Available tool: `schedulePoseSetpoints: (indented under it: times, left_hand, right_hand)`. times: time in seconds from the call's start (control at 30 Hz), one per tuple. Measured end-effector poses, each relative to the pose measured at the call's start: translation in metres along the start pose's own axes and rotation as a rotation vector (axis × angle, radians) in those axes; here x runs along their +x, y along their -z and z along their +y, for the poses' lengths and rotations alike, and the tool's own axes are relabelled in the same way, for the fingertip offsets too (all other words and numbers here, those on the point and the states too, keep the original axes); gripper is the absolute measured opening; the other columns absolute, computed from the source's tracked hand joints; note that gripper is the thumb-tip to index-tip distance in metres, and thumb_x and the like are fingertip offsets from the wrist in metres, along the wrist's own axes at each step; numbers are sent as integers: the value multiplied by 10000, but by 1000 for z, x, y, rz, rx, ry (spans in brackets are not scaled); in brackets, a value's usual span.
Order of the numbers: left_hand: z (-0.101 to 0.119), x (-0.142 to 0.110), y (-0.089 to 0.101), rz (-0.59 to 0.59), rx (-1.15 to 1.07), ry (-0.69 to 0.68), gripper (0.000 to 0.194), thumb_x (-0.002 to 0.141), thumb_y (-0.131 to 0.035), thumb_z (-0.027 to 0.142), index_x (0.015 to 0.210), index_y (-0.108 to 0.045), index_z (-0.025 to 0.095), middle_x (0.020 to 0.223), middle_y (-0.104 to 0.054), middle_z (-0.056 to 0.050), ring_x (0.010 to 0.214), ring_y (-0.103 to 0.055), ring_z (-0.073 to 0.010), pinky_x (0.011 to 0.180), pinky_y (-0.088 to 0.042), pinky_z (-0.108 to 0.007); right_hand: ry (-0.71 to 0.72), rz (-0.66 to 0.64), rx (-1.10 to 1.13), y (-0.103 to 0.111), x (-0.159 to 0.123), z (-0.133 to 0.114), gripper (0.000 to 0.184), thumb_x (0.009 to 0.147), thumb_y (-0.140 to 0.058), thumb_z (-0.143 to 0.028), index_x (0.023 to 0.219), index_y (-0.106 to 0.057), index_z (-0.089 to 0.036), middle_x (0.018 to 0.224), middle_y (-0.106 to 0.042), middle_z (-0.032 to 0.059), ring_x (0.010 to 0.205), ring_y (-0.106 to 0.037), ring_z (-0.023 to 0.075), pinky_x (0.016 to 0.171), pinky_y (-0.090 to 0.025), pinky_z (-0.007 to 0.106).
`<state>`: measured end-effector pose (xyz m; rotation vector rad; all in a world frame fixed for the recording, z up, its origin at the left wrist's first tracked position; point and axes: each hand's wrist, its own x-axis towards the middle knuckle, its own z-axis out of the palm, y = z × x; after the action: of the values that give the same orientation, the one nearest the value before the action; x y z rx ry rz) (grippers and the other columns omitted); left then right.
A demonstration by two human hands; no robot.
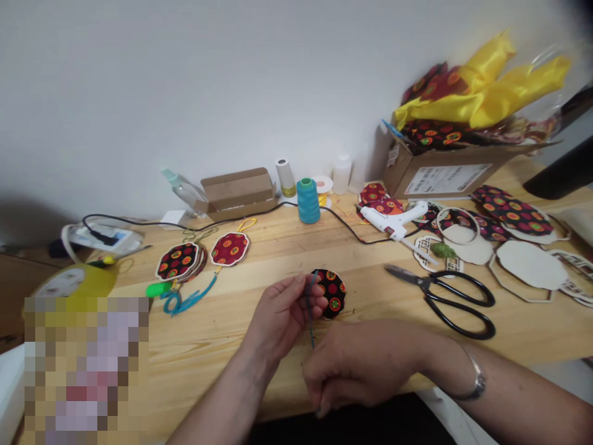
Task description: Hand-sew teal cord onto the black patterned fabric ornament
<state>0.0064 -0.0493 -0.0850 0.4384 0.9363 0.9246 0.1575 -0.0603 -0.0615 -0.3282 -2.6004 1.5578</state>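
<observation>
A thin blue cord (310, 315) runs between my two hands near the front of the table. My left hand (282, 312) pinches its upper end between thumb and fingers, palm turned inward. Lower and to the right, my right hand (361, 364) is closed around the cord's lower part; its fingertips are mostly hidden. Just behind my left fingers lies a dark round fabric piece (334, 293) with orange and green flower patterns, partly covered by them. Black-handled scissors (424, 284) rest with blades parted to the right of my hands.
Finished-looking patterned ornaments (230, 249) with blue tassels lie left. A teal thread spool (308, 201) stands at the back. A white glue gun (393, 217) and wooden frames (532, 266) lie right, before a carton (440, 170) of fabric. A black cable (222, 216) crosses behind.
</observation>
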Motion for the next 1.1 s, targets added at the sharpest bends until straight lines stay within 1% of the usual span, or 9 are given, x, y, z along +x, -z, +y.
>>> schedulePoseSetpoints:
  times: [0.3,0.43,0.53,0.63,0.77,0.83,0.93,1.03,1.1]
  left_hand:
    - [2,-4,-2,-20,53,-6,168,694,-663,144,855,-674,98,697,-678,-60,619,-640,-135,582,-494,-219]
    - [1,-3,-3,-15,62,-87,237,726,-634,194,935,-654,84,895,-689,-134,847,-647,-220,783,-488,-339]
    - [-2,-1,-1,65,110,-235,317,722,-644,219,1014,-616,99,1037,-648,-146,972,-602,-234,890,-422,-373]
    - [-5,2,3,247,226,-486,424,712,-660,214,1120,-549,179,1202,-553,-108,1120,-501,-213,935,-369,-345]
    - [-5,1,4,531,430,-888,555,720,-655,214,1225,-444,303,1325,-414,-38,1191,-387,-172,904,-351,-280]
    - [-5,-4,1,573,477,-958,526,711,-665,217,1192,-476,310,1240,-474,-23,1072,-448,-149,831,-371,-244]
    - [-8,-14,-8,322,446,-624,152,767,-600,283,884,-639,194,781,-579,-13,645,-471,-89,579,-365,-200]
    - [-8,-22,-16,38,285,-77,249,786,-552,344,753,-648,117,627,-556,-24,453,-341,-51,411,-201,-195]
    - [-6,-24,-19,-23,156,60,248,771,-563,360,726,-628,126,612,-540,-9,429,-325,-42,398,-137,-196]
  right_hand:
    - [-10,-111,136,1,3,1,99,819,-496,-97,801,-591,-119,667,-587,-16,563,-510,53,551,-409,136]
    - [51,-39,334,5,-2,0,99,832,-483,-111,786,-570,-122,638,-547,-21,589,-525,56,586,-437,145]
    - [113,207,564,13,-11,0,85,812,-514,-121,740,-557,-118,629,-542,-9,564,-519,62,536,-439,161]
    - [209,627,737,24,-19,3,85,801,-561,-176,734,-541,-128,610,-550,-5,530,-514,75,479,-420,186]
    - [281,1237,610,35,-17,10,80,823,-539,-160,745,-521,-161,621,-568,-19,540,-512,75,511,-417,211]
    - [206,1429,453,35,-12,13,79,829,-514,-131,758,-529,-163,651,-580,-13,571,-529,80,537,-426,219]
    - [73,1437,254,27,-5,15,81,823,-505,-122,757,-537,-158,659,-573,-10,584,-537,84,560,-443,227]
    - [42,1217,135,16,-3,15,82,822,-488,-107,779,-531,-162,688,-570,-7,623,-539,89,595,-453,230]
    - [71,1005,31,11,-3,13,98,822,-474,-89,797,-535,-162,724,-585,3,664,-544,93,622,-450,228]
